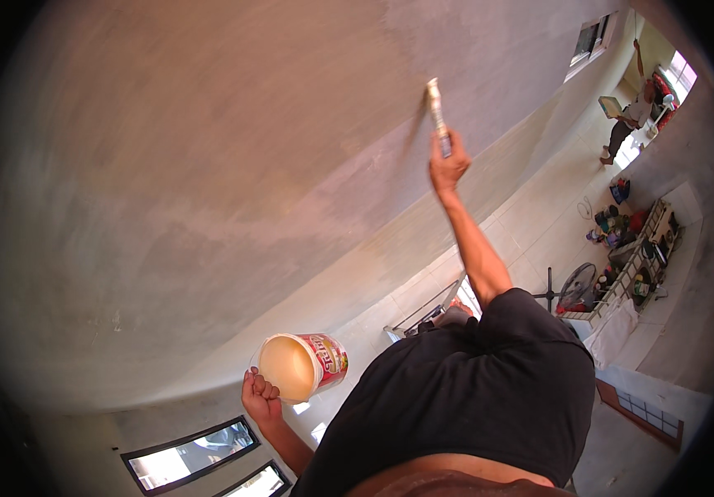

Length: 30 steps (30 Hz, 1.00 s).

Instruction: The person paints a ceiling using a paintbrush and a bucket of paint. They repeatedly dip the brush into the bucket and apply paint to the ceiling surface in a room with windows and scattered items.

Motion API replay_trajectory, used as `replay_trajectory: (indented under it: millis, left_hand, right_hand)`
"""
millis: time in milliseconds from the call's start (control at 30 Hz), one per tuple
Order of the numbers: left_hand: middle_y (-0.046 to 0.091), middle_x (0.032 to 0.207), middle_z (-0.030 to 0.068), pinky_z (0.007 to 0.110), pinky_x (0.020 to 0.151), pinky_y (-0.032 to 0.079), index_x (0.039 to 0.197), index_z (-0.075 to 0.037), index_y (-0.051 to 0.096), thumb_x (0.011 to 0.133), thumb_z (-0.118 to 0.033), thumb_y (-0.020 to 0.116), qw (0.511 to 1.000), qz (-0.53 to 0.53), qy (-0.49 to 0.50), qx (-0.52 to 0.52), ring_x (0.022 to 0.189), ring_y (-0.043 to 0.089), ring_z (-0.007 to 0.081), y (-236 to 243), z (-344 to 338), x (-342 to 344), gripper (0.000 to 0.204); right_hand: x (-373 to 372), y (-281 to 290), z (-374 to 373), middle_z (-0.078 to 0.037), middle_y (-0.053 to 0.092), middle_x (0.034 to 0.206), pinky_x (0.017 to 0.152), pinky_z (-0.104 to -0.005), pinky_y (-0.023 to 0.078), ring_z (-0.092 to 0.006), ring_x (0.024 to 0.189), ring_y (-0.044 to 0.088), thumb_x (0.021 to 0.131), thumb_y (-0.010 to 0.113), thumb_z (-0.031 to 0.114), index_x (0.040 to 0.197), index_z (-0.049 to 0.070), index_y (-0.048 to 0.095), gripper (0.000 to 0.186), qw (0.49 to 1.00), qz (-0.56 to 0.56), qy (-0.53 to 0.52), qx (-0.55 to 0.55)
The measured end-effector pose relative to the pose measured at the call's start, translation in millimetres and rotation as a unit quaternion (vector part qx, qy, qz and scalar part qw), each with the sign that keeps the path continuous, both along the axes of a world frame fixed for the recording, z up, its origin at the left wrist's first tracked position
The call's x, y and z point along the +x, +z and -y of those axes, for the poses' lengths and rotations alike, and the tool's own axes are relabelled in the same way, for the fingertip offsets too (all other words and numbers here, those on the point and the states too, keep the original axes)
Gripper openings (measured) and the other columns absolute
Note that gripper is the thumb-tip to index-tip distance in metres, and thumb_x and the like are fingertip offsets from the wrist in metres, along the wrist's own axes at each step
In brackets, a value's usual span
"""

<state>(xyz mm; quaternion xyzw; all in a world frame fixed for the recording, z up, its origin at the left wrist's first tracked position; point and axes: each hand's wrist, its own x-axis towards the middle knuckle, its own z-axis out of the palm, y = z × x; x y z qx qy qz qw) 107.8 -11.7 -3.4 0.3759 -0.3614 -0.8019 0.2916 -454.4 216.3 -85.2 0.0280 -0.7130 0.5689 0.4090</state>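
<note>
My right hand (449,170) is raised with its fingers wrapped round the handle of a paintbrush (435,112). The brush points up toward the broad grey-brown wall (233,149), its pale tip at or very near the surface. Darker, damp-looking patches mark the wall left of the brush. Low on the left, my left hand (262,399) grips the rim of a plastic bucket (329,363) with a red and white label. The bucket tilts toward the wall. Cream-coloured paint (284,369) shows inside it.
At the far right stands another person (640,112), one arm raised, with a box-like container. A fan (578,287) and a rack (622,291) with assorted items stand on the tiled floor (531,228). Windows (191,454) show at lower left; metal rails (427,308) lie below me.
</note>
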Motion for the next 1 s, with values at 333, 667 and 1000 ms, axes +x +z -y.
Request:
replay_trajectory:
  millis: [333,667,1000]
  left_hand:
    - [0.025,0.055,-0.0078,0.022,0.038,0.016,0.100,-0.007,0.053,0.103,-0.024,0.042,0.999,-0.009,-0.047,-0.013,0.041,0.017,0.0039,9,6,0,0.020]
    - [0.027,0.056,-0.0088,0.020,0.040,0.019,0.101,-0.004,0.054,0.102,-0.020,0.042,0.999,-0.001,-0.048,0.010,0.043,0.022,0.0021,13,0,-2,0.019]
    - [0.030,0.060,-0.0073,0.020,0.042,0.017,0.100,0.000,0.053,0.100,-0.014,0.042,0.987,-0.035,-0.152,-0.031,0.046,0.022,0.0016,46,-18,-30,0.018]
  right_hand:
    - [250,35,136,-0.010,0.065,0.076,0.063,-0.0365,0.046,-0.0268,0.065,0.061,0.076,0.074,0.010,0.104,0.002,0.067,0.029,0.900,-0.072,0.428,0.040]
    - [265,131,56,-0.003,0.067,0.070,0.056,-0.0240,0.046,-0.0059,0.063,0.059,0.081,0.073,0.013,0.089,0.000,0.072,0.015,0.727,0.247,0.639,0.055]
    - [323,151,61,-0.003,0.061,0.058,0.046,-0.0233,0.034,-0.0065,0.048,0.045,0.080,0.071,0.017,0.084,-0.001,0.071,0.018,0.680,0.184,0.655,0.274]
